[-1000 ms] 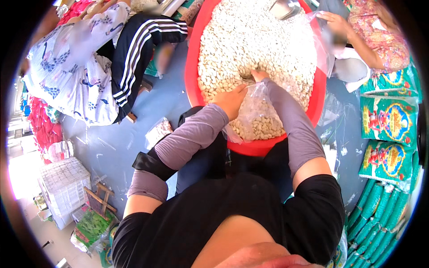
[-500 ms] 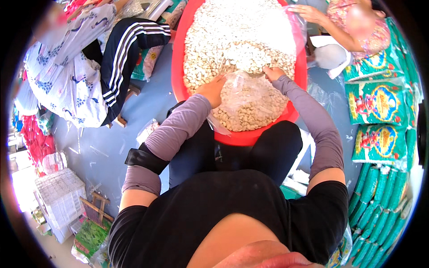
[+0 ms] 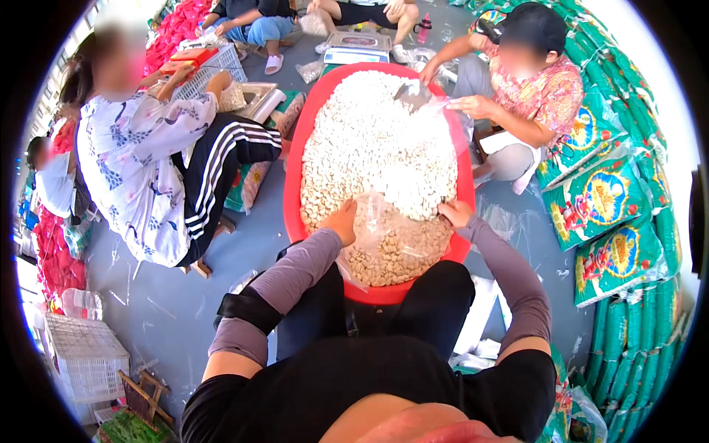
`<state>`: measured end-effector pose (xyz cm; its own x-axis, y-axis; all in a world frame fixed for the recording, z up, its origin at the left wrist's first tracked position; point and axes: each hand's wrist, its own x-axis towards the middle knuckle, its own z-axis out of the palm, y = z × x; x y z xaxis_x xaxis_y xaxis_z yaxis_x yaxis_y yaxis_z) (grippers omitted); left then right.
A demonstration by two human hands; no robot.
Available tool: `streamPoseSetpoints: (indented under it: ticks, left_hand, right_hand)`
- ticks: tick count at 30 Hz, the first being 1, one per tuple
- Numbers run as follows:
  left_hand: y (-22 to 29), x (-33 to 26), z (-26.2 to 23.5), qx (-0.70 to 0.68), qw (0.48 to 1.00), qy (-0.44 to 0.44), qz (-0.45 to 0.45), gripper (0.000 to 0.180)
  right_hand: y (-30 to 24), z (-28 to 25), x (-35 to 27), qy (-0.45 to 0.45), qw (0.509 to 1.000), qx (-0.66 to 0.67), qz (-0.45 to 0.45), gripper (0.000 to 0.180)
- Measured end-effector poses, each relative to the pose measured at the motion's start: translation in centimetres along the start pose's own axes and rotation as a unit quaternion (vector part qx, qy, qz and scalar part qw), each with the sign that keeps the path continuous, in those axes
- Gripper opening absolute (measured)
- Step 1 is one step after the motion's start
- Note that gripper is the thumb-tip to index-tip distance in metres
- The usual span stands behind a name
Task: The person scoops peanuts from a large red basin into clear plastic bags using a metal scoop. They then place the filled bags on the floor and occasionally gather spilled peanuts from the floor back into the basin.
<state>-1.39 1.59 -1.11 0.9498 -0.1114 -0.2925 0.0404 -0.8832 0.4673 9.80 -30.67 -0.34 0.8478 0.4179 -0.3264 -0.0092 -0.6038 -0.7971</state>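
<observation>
A large red tub [image 3: 294, 184] in front of my knees holds a heap of pale, bean-like seeds [image 3: 354, 133]. A clear plastic bag [image 3: 377, 236] lies over the near part of the heap, with seeds showing through it. My left hand [image 3: 341, 221] is closed on the bag's left edge, fingers partly hidden. My right hand [image 3: 456, 213] is closed at the right side of the heap, beside the bag; what its fingers grip is hidden. Across the tub, a co-worker's hands [image 3: 473, 105] hold another clear bag and a metal scoop [image 3: 413, 94].
Another person in a patterned white top [image 3: 133, 148] sits at the left. Green printed packages [image 3: 609, 199] are stacked along the right. A scale [image 3: 357, 48] stands beyond the tub, and a white basket [image 3: 87, 354] is at the lower left.
The view has tilted up, showing more of the far side and the scale. Both my hands stay at the bag and the near heap. The co-worker's scoop has come into view.
</observation>
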Motion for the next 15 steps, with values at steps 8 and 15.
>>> streamPoseSetpoints:
  ticks: [8,15]
  left_hand:
    - [2.1,1.0,-0.4,-0.063,0.996,0.02,0.056,0.085]
    - [2.9,1.6,1.2,-0.222,0.947,0.001,0.233,0.084]
  right_hand:
    - [-2.0,0.8,-2.1,-0.155,0.977,-0.148,0.015,0.046]
    - [-8.0,6.9,2.0,-0.175,0.931,-0.32,0.007,0.053]
